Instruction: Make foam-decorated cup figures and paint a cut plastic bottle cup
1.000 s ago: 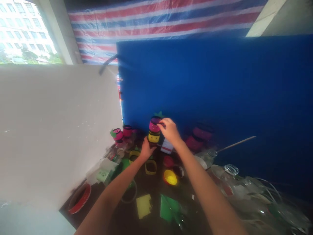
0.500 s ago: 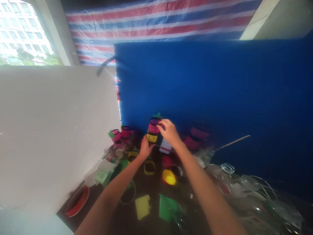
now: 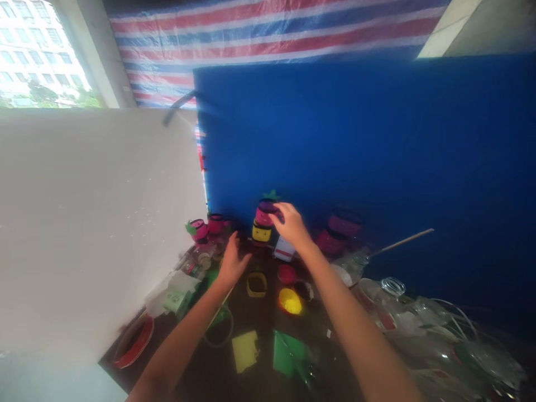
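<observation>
A yellow cup with a small face [image 3: 262, 231] stands near the back of the dark table, with a pink cup [image 3: 264, 214] stacked on top and green leaf shapes [image 3: 272, 195] behind its rim. My right hand [image 3: 290, 225] is at the right side of the pink cup, thumb and fingertips against or very near it; exact contact is blurred. To the left of the stack, my left hand [image 3: 234, 261] has its thumb and fingers apart, with nothing held. A yellow square ring [image 3: 257, 285] lies between my forearms.
Pink cups [image 3: 199, 229] stand at the back left and larger ones [image 3: 330, 241] at the right. A yellow bowl [image 3: 290, 301], green sheet [image 3: 288, 353], yellow sheet [image 3: 245, 352] and red-rimmed dish [image 3: 136, 341] lie nearer. Glass jars [image 3: 392, 287] crowd the right.
My left hand has let go of the yellow cup and moved left and slightly down, its fingers spreading. My right hand has stayed beside the pink cup.
</observation>
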{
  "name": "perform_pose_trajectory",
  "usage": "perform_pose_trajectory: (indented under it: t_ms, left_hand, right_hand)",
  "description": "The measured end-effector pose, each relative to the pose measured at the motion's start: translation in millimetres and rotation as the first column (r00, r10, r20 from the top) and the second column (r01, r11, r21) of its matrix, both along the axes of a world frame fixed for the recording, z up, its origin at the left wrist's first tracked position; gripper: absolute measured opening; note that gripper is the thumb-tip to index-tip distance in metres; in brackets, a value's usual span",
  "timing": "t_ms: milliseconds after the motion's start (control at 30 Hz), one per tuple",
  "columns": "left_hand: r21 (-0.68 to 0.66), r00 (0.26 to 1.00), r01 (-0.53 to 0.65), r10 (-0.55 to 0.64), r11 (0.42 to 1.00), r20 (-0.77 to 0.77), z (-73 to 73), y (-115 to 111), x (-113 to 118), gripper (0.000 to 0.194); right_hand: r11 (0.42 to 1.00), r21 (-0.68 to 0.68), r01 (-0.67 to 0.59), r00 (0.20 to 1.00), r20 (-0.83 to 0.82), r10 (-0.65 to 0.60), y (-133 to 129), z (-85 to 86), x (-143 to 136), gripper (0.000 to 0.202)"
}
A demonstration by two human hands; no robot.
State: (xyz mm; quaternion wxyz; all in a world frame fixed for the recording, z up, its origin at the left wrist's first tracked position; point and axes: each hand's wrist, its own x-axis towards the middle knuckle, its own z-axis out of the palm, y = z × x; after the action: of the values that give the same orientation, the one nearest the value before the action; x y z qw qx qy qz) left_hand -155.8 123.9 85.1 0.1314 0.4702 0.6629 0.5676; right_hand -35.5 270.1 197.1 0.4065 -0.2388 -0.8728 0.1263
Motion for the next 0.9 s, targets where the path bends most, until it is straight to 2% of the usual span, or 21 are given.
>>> perform_pose_trajectory:
  t_ms: [167, 267, 367, 500, 600, 700, 800, 900]
  left_hand:
    - [-0.001, 0.997, -0.073, 0.073, 0.997, 0.005, 9.9, -32.3, -19.9, 0.051]
    - [-0.028, 0.994, -0.107, 0.108, 0.994, 0.020, 9.2, -49.3, -31.3, 0.042]
    - [-0.063, 0.994, -0.108, 0.107, 0.992, -0.020, -2.4, -66.1, -36.3, 0.040]
    - [-0.125, 0.985, -0.100, 0.081, 0.987, -0.155, -24.6, -80.0, -28.6, 0.053]
    - [-0.169, 0.965, -0.114, 0.069, 0.979, -0.251, -31.9, -80.1, -20.0, 0.063]
    - [-0.203, 0.946, -0.146, 0.076, 0.968, -0.315, -28.3, -73.1, -15.9, 0.071]
    - [-0.244, 0.910, -0.174, 0.062, 0.954, -0.409, -22.9, -62.8, -15.2, 0.075]
    - [-0.280, 0.892, -0.190, 0.046, 0.941, -0.450, -23.3, -53.2, -15.3, 0.075]
  right_hand:
    - [0.999, -0.034, 0.019, 0.999, -0.026, -0.019, -4.6, 0.4, 7.6, 0.035]
    - [0.996, -0.069, 0.062, 0.994, -0.082, -0.068, -16.2, 2.7, 19.2, 0.040]
    - [0.990, -0.097, 0.103, 0.978, -0.172, -0.119, -38.9, 2.0, 38.5, 0.037]
    - [0.972, -0.202, 0.120, 0.945, -0.277, -0.174, -77.6, -11.4, 69.6, 0.028]
    - [0.953, -0.273, 0.134, 0.907, -0.353, -0.229, -104.3, -27.6, 90.7, 0.018]
    - [0.930, -0.327, 0.168, 0.866, -0.402, -0.297, -125.9, -41.2, 108.1, 0.017]
    - [0.904, -0.385, 0.189, 0.854, -0.390, -0.344, -142.3, -50.3, 123.3, 0.019]
    - [0.884, -0.417, 0.210, 0.845, -0.378, -0.379, -153.9, -59.4, 136.9, 0.021]
